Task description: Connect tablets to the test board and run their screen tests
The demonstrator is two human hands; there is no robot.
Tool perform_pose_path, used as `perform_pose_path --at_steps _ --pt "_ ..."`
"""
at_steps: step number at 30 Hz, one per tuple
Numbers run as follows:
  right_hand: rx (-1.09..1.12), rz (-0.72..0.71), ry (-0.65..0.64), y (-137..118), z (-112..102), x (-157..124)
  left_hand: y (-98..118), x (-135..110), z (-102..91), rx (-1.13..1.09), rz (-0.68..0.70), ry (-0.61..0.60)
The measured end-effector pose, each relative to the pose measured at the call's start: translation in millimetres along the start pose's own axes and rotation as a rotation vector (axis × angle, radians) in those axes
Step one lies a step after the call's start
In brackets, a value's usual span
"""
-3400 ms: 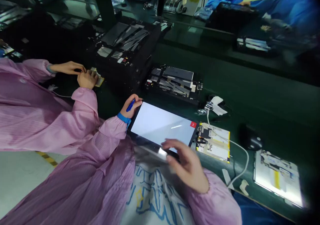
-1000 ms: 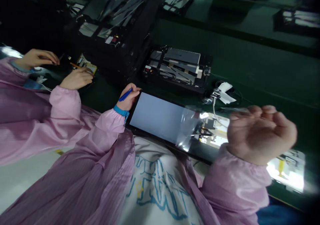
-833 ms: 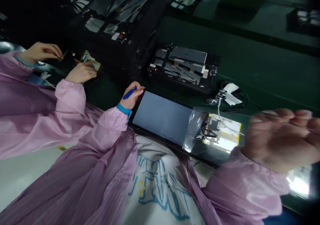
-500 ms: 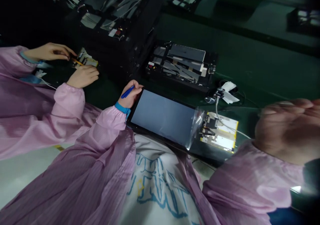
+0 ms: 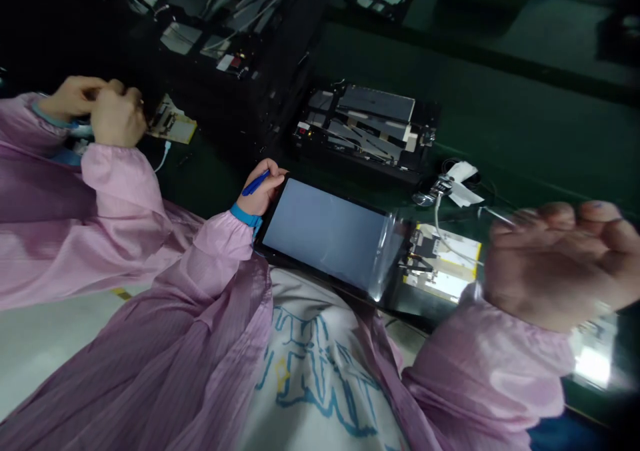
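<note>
My left hand [image 5: 260, 189] grips the left end of a tablet [image 5: 325, 234] lying screen up in front of me. A blue pen-like stick [image 5: 256, 182] is tucked in the same hand. Clear film [image 5: 387, 254] juts past the tablet's right end. Beside it lies an opened device part [image 5: 443, 261] with white, yellow-edged battery packs, crossed by a white cable [image 5: 441, 234]. My right hand [image 5: 560, 257] is raised at the right, fingers curled and somewhat blurred. A thin shiny rod [image 5: 495, 215] sticks out at its fingers; its kind is unclear.
Behind the tablet stands a stack of dark device housings [image 5: 370, 127], with a taller stack [image 5: 225, 31] at the back left. Metal and white tape pieces [image 5: 460, 183] lie behind the battery part. A co-worker's hands [image 5: 117, 114] work at the left near another battery part [image 5: 173, 121].
My right hand has moved left and turned, and the thin rod now shows at its fingers. My left hand and the tablet stay put. The co-worker's hands have drawn together, leftward off their part.
</note>
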State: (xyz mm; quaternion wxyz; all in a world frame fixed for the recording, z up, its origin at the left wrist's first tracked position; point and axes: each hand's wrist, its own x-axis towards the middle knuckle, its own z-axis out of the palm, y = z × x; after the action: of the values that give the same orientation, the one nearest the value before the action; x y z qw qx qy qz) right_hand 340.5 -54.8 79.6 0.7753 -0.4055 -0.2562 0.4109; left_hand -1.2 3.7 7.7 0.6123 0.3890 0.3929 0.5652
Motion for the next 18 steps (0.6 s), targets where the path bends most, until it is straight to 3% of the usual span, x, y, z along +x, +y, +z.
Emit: perform_pose_path --at_steps 3,6,11,13,16,18 --pt "-0.026 0.008 -0.066 17 13 -23 0 -1 0.4 -0.009 -0.005 0.006" --pt "-0.186 -0.043 -0.224 40 27 -54 0 -1 -0.2 -0.005 -0.025 0.014" --pt "-0.801 -0.417 -0.728 66 49 -100 -1 -1 -0.7 0.003 -0.049 0.026" --pt "-1.052 -0.554 -0.870 73 57 -112 0 -1 -0.1 -0.008 -0.042 0.025" --pt "-1.361 -0.588 -1.011 81 66 -123 3 -1 1.9 -0.034 -0.043 0.030" --pt "-1.485 -0.563 -1.031 83 67 -127 4 -2 3.2 -0.039 -0.059 0.040"
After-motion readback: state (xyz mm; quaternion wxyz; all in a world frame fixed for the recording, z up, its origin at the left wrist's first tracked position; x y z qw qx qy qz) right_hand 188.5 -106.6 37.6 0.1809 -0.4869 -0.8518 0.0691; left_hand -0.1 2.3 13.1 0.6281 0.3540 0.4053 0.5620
